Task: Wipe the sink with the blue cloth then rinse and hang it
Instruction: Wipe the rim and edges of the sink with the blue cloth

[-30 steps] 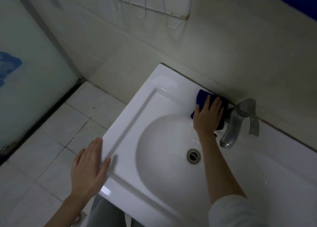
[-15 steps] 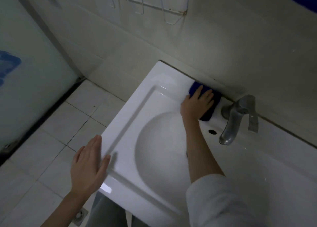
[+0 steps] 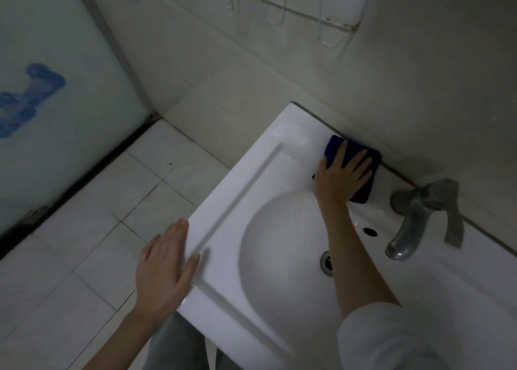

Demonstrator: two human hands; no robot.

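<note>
A white sink (image 3: 240, 190) fills the right half of the view, with a round bowl and a drain (image 3: 326, 263). The folded blue cloth (image 3: 366, 190) lies on the sink's back ledge near the wall. My right hand (image 3: 340, 176) presses flat on the cloth with straight spread fingers, left of the grey faucet (image 3: 419, 216). My left hand (image 3: 165, 269) hovers flat and open at the sink's front left edge, holding nothing.
A wire rack (image 3: 302, 11) hangs on the wall above the sink. A frosted glass door (image 3: 56, 104) stands at the left. White floor tiles (image 3: 98, 230) lie left of the sink. An overflow hole (image 3: 369, 231) sits under the faucet.
My right hand has slid the blue cloth leftward along the back ledge, away from the faucet. My left hand has stayed at the sink's front left edge.
</note>
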